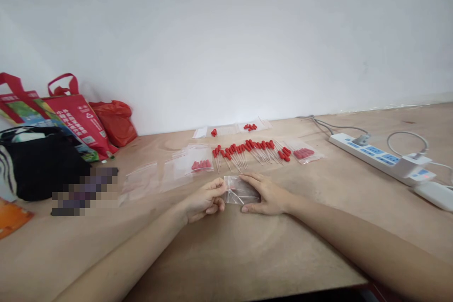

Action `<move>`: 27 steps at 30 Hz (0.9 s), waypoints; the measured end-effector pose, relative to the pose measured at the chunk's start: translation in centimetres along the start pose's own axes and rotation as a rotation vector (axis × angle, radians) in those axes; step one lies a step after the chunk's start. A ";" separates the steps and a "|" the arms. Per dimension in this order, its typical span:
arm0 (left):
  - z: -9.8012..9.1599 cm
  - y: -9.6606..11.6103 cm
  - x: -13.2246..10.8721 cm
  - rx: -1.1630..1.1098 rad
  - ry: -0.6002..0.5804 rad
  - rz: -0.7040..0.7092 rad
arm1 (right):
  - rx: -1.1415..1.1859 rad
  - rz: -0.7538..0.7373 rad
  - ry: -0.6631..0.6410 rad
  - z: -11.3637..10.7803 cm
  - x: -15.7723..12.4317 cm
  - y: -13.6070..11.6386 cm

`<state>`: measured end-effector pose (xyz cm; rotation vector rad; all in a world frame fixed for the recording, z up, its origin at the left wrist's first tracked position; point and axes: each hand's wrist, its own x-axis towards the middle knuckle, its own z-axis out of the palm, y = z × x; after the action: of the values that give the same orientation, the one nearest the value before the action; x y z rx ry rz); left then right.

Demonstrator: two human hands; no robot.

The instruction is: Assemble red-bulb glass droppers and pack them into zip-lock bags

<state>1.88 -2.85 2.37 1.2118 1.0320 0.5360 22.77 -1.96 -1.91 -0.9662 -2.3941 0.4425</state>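
A small clear zip bag (233,183) lies on the wooden table in front of me, with thin clear tubes inside it. My left hand (208,198) pinches the bag's left edge between thumb and forefinger. Spread over the right end of the bag is my right hand (271,196), its thumb and fingers stretched apart and resting on or beside the plastic. Just beyond my hands, several droppers with red bulbs (244,148) lie in a loose row, their tubes pointing toward me.
Zip bags with red bulbs (201,165) lie left of the row, another bag (305,153) right of it. More bags (231,128) lie near the wall. A power strip (375,155) with cables is at right. Shopping bags (79,122) and a black bag (46,165) stand at left.
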 end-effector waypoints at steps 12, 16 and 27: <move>-6.2 2.0 4.8 1.062 0.394 0.524 | 0.043 -0.024 -0.043 -0.8 -0.1 0.7; -6.9 3.6 8.8 1.368 0.288 0.742 | 0.036 -0.012 -0.055 -0.9 -0.1 0.8; -6.9 5.2 13.0 1.770 0.065 0.738 | 0.017 -0.007 -0.081 -1.2 0.1 0.5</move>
<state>2.91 12.74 2.58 3.2141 0.9856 0.0534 23.66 -1.45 -1.13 -0.9488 -2.4609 0.5069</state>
